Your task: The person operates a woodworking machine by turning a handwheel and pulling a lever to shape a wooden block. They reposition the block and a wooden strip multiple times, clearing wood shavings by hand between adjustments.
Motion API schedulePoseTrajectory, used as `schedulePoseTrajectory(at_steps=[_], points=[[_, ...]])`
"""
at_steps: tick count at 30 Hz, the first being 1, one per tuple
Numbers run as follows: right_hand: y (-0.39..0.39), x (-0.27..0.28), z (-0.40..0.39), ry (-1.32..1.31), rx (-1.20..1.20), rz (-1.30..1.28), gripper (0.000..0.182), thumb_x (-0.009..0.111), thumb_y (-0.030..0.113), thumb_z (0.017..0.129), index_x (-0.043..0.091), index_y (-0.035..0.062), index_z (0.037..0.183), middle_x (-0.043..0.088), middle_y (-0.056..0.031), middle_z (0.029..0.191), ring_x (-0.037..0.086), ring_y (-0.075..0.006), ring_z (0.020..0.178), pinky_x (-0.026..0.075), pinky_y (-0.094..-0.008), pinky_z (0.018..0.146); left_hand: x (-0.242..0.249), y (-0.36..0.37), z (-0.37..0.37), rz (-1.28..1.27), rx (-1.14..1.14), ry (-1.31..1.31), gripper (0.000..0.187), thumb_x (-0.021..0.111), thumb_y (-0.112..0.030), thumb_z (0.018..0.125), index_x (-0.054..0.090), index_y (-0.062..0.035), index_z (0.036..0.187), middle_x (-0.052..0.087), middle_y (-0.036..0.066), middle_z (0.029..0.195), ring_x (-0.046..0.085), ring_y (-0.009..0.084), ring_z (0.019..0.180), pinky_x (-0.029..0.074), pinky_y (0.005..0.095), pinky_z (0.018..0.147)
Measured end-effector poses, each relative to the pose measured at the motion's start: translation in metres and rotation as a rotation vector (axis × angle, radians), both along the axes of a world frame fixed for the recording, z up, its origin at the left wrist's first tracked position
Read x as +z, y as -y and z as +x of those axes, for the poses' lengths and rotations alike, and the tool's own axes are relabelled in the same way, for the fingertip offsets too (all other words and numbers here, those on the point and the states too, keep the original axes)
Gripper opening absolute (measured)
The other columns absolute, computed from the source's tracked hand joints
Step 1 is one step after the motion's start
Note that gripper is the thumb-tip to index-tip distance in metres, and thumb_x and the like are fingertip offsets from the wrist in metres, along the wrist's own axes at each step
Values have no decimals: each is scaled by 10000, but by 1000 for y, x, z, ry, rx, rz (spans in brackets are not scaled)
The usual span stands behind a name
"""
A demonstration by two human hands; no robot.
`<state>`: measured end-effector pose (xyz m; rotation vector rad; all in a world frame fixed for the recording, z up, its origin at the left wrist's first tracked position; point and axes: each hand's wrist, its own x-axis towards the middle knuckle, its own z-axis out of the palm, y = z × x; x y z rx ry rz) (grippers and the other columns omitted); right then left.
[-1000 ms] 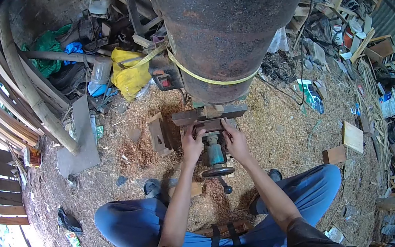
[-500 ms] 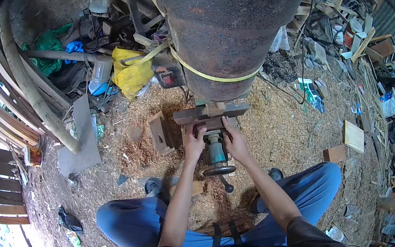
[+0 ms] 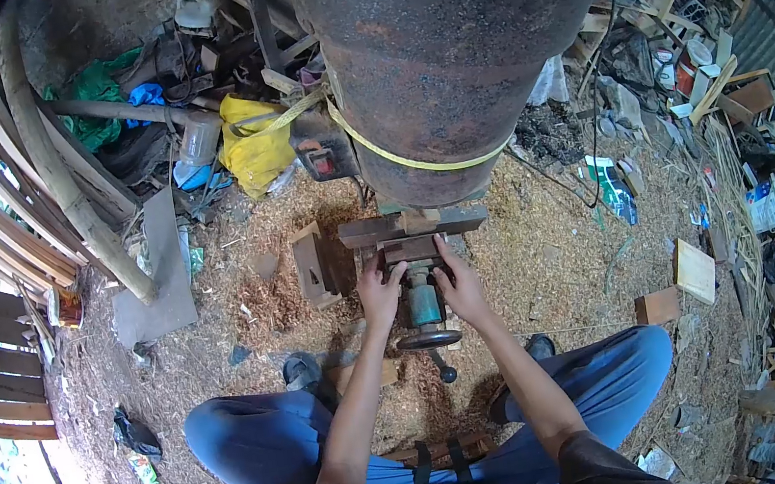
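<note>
Between my two hands lies a small dark reddish wooden block [image 3: 412, 251], on the machine in front of me. My left hand [image 3: 381, 292] grips its left end, thumb on the near face. At the right end, my right hand [image 3: 459, 286] holds it with fingers along the side. Just beyond the block runs a dark crosswise bar [image 3: 366, 233], with a light wooden piece [image 3: 420, 220] at its middle. Below the hands are a green cylinder [image 3: 424, 302] and a round handwheel [image 3: 429, 340].
A large rusty drum-like body [image 3: 441, 56] with a yellow strap hangs over the far side. An angled wooden piece [image 3: 315, 267] stands at left. Wood shavings cover the ground; a reddish block [image 3: 657, 306] and a pale block [image 3: 695, 269] lie at right.
Both hands and the block have come slightly nearer to me, away from the crosswise bar. The view has shifted a little.
</note>
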<state>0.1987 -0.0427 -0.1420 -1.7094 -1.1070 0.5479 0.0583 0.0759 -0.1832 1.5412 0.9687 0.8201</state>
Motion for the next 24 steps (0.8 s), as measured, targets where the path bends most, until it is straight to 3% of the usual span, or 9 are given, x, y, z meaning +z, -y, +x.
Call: schedulePoseTrajectory(at_steps=[3,6,8,13,22,24], points=[[-3,-7,1,35,-2,50,610,581,61,975,384,59,1552,470,-286,1503,441,-417,1418,354,-432,1172,-1,1,3,2,8,71,593,787,-224,903,551,62,1366,706,200,1186,702,237,1064,552,369,903],[-12,-24,6,-10,-159,166,601,623,118,991,390,0,1532,496,-255,1493,500,-358,1380,390,-409,1133,1,-6,2,57,-18,30,610,759,-220,917,522,60,1403,692,237,1202,702,290,1073,547,379,910],[-18,-58,24,-30,-65,31,599,638,203,1006,407,-41,1502,518,-252,1454,527,-329,1334,406,-404,1111,5,-8,0,74,-65,-35,613,744,-213,924,508,57,1421,680,257,1218,698,325,1088,543,388,923],[-15,-39,19,-140,-79,-40,628,633,283,1020,403,-70,1486,541,-250,1418,544,-306,1304,415,-391,1096,11,-4,5,254,-29,-137,570,713,-182,929,519,54,1410,649,289,1268,647,406,1164,513,426,978],[-18,-54,14,-51,-127,32,672,610,344,1029,377,-76,1498,521,-250,1445,561,-328,1289,424,-384,1095,9,-4,4,192,-44,-59,556,720,-185,930,528,59,1391,648,299,1237,653,387,1156,527,417,960],[-9,-27,8,242,-219,146,606,605,316,1030,422,-58,1470,556,-249,1382,609,-337,1200,467,-392,1032,8,-1,2,171,-17,-54,544,728,-196,928,546,56,1376,664,286,1207,677,360,1113,541,407,921]])
